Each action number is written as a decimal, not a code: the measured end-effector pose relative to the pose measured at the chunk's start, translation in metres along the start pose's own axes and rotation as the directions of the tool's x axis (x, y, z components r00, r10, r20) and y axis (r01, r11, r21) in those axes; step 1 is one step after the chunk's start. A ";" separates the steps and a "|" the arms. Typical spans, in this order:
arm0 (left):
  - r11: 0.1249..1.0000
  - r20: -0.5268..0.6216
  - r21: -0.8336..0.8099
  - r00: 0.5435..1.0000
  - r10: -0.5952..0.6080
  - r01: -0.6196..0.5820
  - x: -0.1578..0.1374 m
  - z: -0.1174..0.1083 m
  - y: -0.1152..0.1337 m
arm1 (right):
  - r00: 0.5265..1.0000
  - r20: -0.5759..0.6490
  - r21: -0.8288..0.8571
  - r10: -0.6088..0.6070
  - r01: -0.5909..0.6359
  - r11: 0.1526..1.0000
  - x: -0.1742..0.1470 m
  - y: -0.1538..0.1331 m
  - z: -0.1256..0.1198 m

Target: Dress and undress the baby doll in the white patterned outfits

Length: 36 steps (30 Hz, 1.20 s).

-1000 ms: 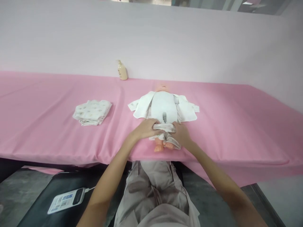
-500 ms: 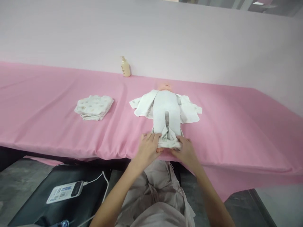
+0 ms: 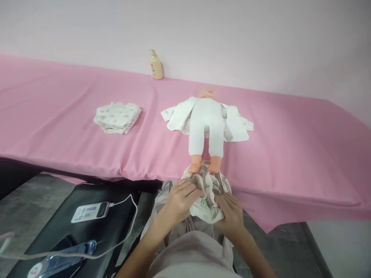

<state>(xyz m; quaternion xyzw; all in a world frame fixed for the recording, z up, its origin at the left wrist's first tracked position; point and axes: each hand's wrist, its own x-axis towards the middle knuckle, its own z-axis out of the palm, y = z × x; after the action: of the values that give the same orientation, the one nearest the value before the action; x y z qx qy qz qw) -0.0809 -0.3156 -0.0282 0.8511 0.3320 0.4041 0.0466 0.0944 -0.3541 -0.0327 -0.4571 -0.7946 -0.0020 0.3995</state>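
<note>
A baby doll (image 3: 207,116) lies on its back on the pink sheet, its bare feet towards me and its legs uncovered. Beneath its torso a white baby shirt (image 3: 182,116) is spread open to both sides. Just past the feet, at the table edge, hang small white patterned baby pants (image 3: 207,210). My left hand (image 3: 181,199) grips their left side with fingers closed on the cloth. On the right side my right hand (image 3: 230,212) pinches the waistband. The doll's head is mostly out of sight.
A folded patterned cloth (image 3: 117,117) lies left on the pink sheet (image 3: 69,127). A pump bottle (image 3: 157,66) stands by the wall. On a black chair (image 3: 116,216) at lower left are a cabled power bank (image 3: 90,212) and a clear plastic bottle (image 3: 63,260).
The pants have come off the doll's legs and feet, drawn towards me by both hands. The doll's white legs and feet now show. The view has tilted down.
</note>
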 end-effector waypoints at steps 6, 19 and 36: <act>0.996 0.388 0.022 0.917 -0.093 0.092 -0.002 -0.044 0.021 | 0.922 0.382 -0.077 0.068 -0.042 0.996 -0.001 -0.017 -0.039; 0.992 0.574 -0.030 0.814 -0.083 0.122 0.005 -0.126 0.036 | 0.572 0.817 0.016 -0.072 0.102 0.995 0.039 -0.034 -0.135; 0.902 -0.072 0.427 0.997 -0.031 0.059 0.013 -0.141 0.002 | 0.862 0.370 -0.263 -0.346 0.454 0.851 0.071 -0.015 -0.148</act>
<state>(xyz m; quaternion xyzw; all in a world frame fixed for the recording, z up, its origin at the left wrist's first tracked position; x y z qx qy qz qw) -0.1753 -0.3359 0.0750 0.8194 0.4336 0.3466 -0.1429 0.1581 -0.3662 0.1182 -0.3360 -0.9127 -0.1526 0.1755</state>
